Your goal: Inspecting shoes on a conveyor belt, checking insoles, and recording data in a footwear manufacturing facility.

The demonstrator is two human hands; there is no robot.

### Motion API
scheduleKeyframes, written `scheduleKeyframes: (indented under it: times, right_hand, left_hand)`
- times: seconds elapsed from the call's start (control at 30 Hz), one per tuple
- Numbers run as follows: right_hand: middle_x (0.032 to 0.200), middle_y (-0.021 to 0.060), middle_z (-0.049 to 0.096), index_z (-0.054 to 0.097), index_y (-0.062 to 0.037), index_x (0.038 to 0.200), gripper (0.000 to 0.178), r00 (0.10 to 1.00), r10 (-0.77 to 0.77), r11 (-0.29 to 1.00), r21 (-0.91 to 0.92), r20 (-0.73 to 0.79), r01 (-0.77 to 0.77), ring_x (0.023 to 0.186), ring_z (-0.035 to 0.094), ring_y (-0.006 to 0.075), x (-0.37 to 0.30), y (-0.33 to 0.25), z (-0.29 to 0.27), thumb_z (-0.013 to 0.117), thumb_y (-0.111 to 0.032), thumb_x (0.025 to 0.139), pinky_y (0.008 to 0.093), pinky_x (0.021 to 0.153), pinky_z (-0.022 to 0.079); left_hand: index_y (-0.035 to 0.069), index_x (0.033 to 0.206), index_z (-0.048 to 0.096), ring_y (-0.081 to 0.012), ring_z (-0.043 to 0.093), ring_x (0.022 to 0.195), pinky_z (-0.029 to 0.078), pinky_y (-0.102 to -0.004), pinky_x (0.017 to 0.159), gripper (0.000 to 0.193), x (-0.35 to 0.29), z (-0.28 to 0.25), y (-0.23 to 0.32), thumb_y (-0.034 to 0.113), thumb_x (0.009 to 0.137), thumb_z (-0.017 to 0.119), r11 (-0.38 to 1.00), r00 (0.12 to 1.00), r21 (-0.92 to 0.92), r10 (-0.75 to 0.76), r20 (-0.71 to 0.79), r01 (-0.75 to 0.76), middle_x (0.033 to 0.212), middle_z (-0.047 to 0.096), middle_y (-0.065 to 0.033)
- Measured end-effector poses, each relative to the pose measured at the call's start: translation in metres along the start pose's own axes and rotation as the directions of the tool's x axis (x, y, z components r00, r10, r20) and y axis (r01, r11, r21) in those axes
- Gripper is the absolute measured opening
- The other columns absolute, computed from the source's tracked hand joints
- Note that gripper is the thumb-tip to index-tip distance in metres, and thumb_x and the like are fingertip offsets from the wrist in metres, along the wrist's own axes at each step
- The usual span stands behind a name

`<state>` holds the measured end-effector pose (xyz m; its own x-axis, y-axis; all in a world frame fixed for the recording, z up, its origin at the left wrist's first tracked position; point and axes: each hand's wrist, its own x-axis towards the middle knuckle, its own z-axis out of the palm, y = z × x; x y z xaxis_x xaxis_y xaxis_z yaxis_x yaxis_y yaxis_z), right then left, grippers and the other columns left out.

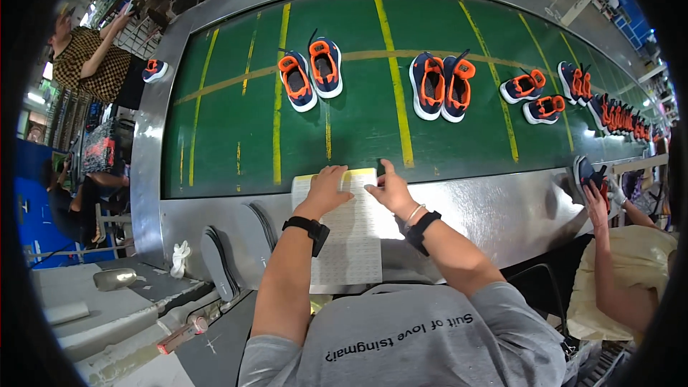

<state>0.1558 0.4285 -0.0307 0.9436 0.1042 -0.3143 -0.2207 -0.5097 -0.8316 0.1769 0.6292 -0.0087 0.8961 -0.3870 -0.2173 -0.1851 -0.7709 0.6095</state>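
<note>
A white sheet or pad printed in fine rows, with a yellowish top edge, lies on the metal ledge in front of me. My left hand rests on its upper left part, fingers stretched toward the belt. At the upper right edge of the sheet is my right hand, thumb and forefinger apart. Both hands look open, and neither grips a shoe. Beyond them on the green belt stand a pair of navy-and-orange sneakers and, further right, another such pair.
Grey insoles lie stacked left of my arm. More sneakers line the belt toward the right. A co-worker's hand holds a shoe at right. A person in a checked shirt stands at far left, near a single sneaker.
</note>
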Motion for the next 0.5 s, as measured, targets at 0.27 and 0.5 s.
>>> scheduleKeyframes:
  times: [0.27, 0.5]
  right_hand:
    - [0.073, 0.0005, 0.048, 0.046, -0.0008, 0.115, 0.037, 0.993, -0.102, 0.918, 0.390, 0.056, 0.072, 0.066, 0.047, 0.0088, -0.022, -0.034, -0.003, 0.057, -0.001, 0.079, 0.0229, 0.064, 0.042]
    - [0.075, 0.0012, 0.048, 0.052, -0.0021, 0.106, 0.030, 0.988, -0.147, 0.952, 0.265, -0.048, 0.155, 0.070, 0.047, 0.0109, -0.043, -0.050, -0.026, 0.058, -0.002, 0.077, 0.0240, 0.068, 0.042]
  left_hand:
    - [0.008, 0.116, 0.051, -0.0286, 0.042, 0.114, 0.029, -0.0484, 0.094, 0.059, -0.014, -0.031, 0.004, 0.031, 0.065, 0.071, 0.993, 0.997, 0.101, 0.053, 0.064, -0.059, 0.117, 0.050, -0.0110]
    - [0.004, 0.096, 0.061, -0.0298, 0.055, 0.083, 0.043, -0.0357, 0.072, 0.038, -0.017, -0.047, 0.021, 0.022, 0.064, 0.071, 0.969, 0.981, -0.153, 0.190, -0.036, -0.193, 0.086, 0.057, -0.0133]
